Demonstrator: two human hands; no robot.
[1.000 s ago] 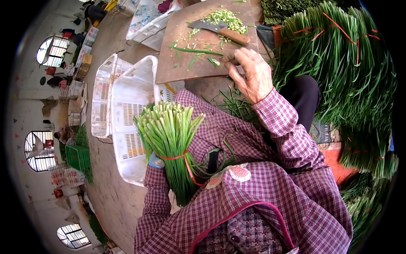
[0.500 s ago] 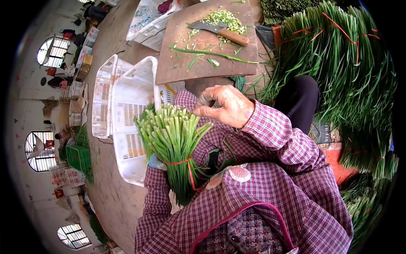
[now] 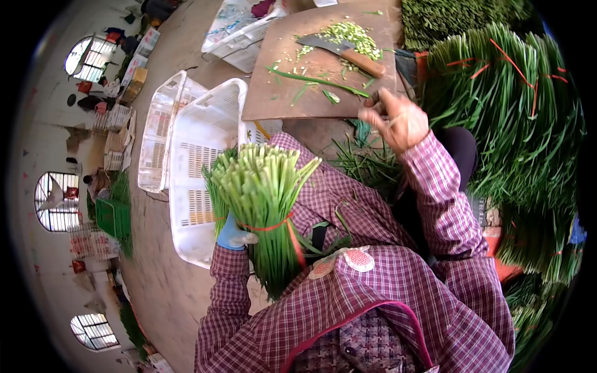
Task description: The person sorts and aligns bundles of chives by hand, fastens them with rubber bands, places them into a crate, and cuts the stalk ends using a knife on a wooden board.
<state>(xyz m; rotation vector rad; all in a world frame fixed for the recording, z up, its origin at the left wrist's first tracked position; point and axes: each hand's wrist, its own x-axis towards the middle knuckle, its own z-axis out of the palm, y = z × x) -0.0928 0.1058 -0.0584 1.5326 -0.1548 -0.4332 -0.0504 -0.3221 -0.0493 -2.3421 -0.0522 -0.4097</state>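
My left hand (image 3: 234,235), in a blue glove, is wrapped round a thick bundle of garlic chives (image 3: 264,193) bound with a red band. The pale cut ends point away from me, and the leaves hang towards my lap. My bare right hand (image 3: 401,123) is in the air near the close edge of a wooden board (image 3: 273,93). Its fingers are loosely bent, with the thumb apart, and nothing shows in them. On the board lie a knife (image 3: 343,53) with a wooden handle, chopped green bits (image 3: 360,37) and a long green stalk (image 3: 317,79).
White plastic crates (image 3: 205,180) stand beyond the bundle, to the left of the board. Another white crate (image 3: 239,43) holds plastic scraps. Large stacks of tied chives (image 3: 504,105) rise at the right. Loose leaves (image 3: 367,165) lie below the board. A green crate (image 3: 113,217) stands far left.
My right hand has moved away from the bundle, to the right and towards the board's edge. The bundle stays in my left hand. The view has shifted slightly.
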